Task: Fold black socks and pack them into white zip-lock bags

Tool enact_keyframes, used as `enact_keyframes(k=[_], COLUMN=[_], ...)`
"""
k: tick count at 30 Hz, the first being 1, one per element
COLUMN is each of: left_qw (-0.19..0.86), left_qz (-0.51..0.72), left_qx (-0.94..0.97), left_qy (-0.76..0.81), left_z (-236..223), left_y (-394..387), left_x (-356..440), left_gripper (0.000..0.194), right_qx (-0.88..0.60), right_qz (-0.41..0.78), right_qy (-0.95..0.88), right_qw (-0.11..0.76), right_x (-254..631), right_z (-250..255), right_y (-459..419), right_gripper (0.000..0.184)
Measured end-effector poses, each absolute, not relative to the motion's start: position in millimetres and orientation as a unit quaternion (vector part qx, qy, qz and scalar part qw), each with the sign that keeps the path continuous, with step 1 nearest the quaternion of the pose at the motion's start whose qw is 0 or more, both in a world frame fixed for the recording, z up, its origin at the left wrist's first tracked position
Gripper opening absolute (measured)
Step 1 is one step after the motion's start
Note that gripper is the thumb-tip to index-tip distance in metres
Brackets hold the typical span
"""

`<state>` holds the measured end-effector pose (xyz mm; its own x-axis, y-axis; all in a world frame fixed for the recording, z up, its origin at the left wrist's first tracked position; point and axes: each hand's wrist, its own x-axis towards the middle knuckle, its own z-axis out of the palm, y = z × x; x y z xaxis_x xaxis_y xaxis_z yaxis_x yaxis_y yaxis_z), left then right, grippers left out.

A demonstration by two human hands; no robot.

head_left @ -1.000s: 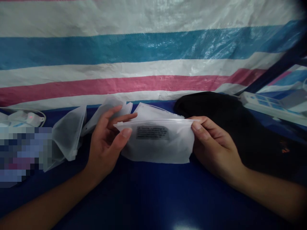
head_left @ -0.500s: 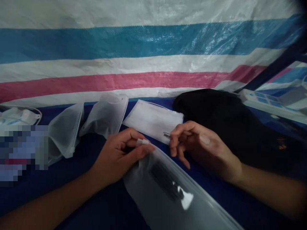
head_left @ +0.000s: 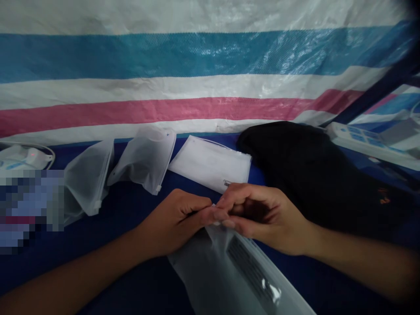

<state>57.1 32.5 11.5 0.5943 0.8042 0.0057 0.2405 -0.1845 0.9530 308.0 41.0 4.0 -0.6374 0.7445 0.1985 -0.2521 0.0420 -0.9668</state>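
Frosted bag [head_left: 213,275], pinched at one corner
Left hand [head_left: 183,223] and right hand [head_left: 267,218] meet on it (dark print [head_left: 247,267] below); a white packet [head_left: 211,164] lies just beyond.

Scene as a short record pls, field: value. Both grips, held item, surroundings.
left grip: pinching a corner of the held bag
right grip: fingertips at that corner; exact contact hidden
held bag: frosted, dark printed panel
beyond hands: white pouch, barcode partly visible
left side: two frosted bags
right side: black cloth
backdrop: striped sheet
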Motion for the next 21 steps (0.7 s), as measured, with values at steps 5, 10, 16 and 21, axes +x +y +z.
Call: enact_keyframes(k=[5, 10, 16, 21], left_qw=[0.559, 0.559, 0.531, 0.478], left_qz=[0.262, 0.256, 0.268, 0.344], left_qx=[0.695, 0.696, 0.715, 0.692], left_qy=[0.37, 0.371, 0.367, 0.417], left_z=[17.6, 17.3, 20.0, 18.1], left_y=[32.5, 34.1, 34.9, 36.2], left_x=[53.6, 53.2, 56.2, 52.1], left_gripper=[0.051, 0.051, 0.055, 0.054], right_qx=[-0.256, -0.3, -0.302, -0.3], right_qz=[0.651, 0.617, 0.614, 0.604], right_qy=[-0.599, -0.613, -0.617, -0.633], right_qw=[0.389, 0.392, 0.388, 0.382], right_x=[307.8, 309.0, 308.2, 312.3], right_z=[5.0, 8.6, 7.8, 11.4], right_y=[44.1, 48.2, 46.6, 49.9], right_gripper=[0.017, 0.026, 0.028, 0.023])
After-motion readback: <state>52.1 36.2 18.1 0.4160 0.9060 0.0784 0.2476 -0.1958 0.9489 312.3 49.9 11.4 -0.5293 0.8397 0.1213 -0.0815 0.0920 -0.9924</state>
